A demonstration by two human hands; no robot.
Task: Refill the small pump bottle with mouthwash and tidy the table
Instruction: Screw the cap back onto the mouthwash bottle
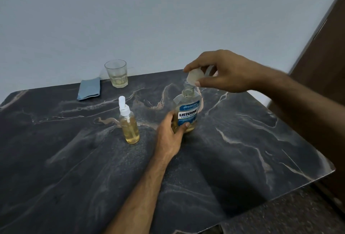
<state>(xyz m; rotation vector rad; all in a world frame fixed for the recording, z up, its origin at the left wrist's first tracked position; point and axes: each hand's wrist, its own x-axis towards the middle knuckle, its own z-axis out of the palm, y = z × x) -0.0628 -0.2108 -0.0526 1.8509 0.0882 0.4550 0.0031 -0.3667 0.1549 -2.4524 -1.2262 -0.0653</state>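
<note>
A dark grey marble-patterned table (233, 159) with pale, rusty veins carries four things. At the far left lies a folded light blue cloth (89, 89), and just right of it stands a clear faceted glass tumbler (116, 73) holding a little yellowish liquid. Nearer, around the middle, stands a small clear pump bottle (129, 123) with a white pump, filled with amber liquid. To its right stands a clear mouthwash bottle (186, 111) with a blue label, uncapped.

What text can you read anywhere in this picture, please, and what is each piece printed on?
"LISTERINE": on the blue label of the mouthwash bottle.
"COOL MINT": just below it on the same label.
The small print above and below those words is too blurred to read.
The pump bottle, glass and cloth show no text.
</note>
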